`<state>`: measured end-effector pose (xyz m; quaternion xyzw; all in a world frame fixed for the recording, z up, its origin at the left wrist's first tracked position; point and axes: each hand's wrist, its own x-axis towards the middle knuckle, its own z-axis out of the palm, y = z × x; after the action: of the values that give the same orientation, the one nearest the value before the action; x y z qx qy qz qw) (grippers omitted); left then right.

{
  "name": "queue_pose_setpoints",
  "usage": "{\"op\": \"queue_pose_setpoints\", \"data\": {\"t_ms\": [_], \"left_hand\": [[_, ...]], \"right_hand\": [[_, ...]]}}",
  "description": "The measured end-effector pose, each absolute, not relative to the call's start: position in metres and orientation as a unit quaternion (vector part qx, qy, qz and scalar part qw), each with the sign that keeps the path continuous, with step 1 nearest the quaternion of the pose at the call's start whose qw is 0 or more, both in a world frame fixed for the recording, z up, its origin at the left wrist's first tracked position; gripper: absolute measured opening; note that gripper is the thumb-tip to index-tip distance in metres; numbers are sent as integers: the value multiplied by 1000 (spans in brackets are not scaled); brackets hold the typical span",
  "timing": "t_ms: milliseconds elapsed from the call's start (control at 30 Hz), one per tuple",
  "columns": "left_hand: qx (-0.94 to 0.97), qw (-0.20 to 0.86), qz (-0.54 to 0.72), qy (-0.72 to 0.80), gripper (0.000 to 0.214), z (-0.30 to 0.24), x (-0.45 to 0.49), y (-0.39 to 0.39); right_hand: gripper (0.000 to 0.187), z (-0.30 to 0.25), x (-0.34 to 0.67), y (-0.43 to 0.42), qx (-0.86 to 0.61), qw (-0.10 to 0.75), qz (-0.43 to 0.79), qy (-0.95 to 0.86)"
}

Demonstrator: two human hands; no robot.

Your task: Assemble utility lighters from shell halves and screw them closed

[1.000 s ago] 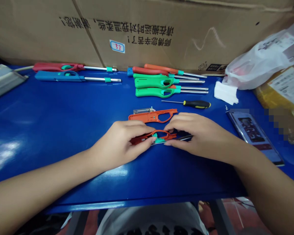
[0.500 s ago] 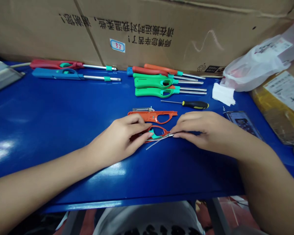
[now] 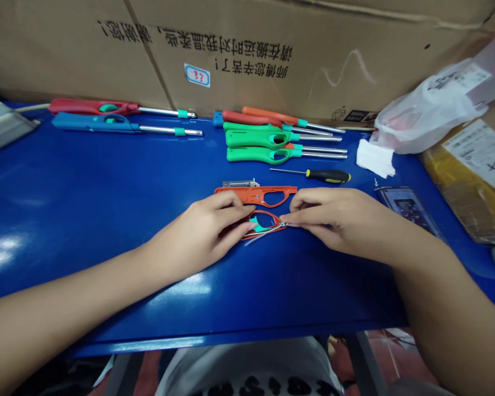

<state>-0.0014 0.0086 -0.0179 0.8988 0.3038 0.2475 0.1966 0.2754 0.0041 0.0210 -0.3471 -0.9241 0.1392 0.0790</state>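
My left hand (image 3: 204,234) is closed on an orange lighter shell half (image 3: 268,224) with a teal trigger, pinning it to the blue table (image 3: 107,209). My right hand (image 3: 334,217) pinches the thin metal tube at the shell's right end; most of the tube is hidden under the fingers. A thin clear hose trails out below the shell. The other orange shell half (image 3: 258,194) lies just beyond, with a small metal part at its left end.
Green and orange long-nosed lighters (image 3: 268,146) lie at the back centre, a red and a blue one (image 3: 103,116) at back left. A black-yellow screwdriver (image 3: 324,175), white paper (image 3: 374,158), a phone (image 3: 408,204), a plastic bag (image 3: 437,104) and cardboard boxes (image 3: 247,49) surround.
My right hand slid right along the shell, then back left to its end, still pinching the metal tube. The clear hose came into view. My left hand stayed on the shell.
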Motion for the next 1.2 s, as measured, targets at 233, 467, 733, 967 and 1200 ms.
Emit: {"op": "queue_pose_setpoints", "data": {"t_ms": [233, 467, 733, 967, 1200], "left_hand": [[898, 203, 240, 308, 23, -17, -1, 9], [896, 209, 237, 311, 23, -16, -1, 9], [898, 203, 244, 306, 26, -18, -2, 10], [895, 204, 247, 311, 24, -16, -1, 8], [897, 201, 251, 304, 24, -17, -1, 7]], "right_hand": [[33, 19, 275, 3, -353, 71, 116, -926], [30, 18, 275, 3, -353, 83, 113, -925], [32, 17, 275, 4, -351, 66, 112, -927], [27, 18, 270, 3, -374, 79, 148, -912], [13, 18, 264, 5, -456, 125, 317, -822]]}}
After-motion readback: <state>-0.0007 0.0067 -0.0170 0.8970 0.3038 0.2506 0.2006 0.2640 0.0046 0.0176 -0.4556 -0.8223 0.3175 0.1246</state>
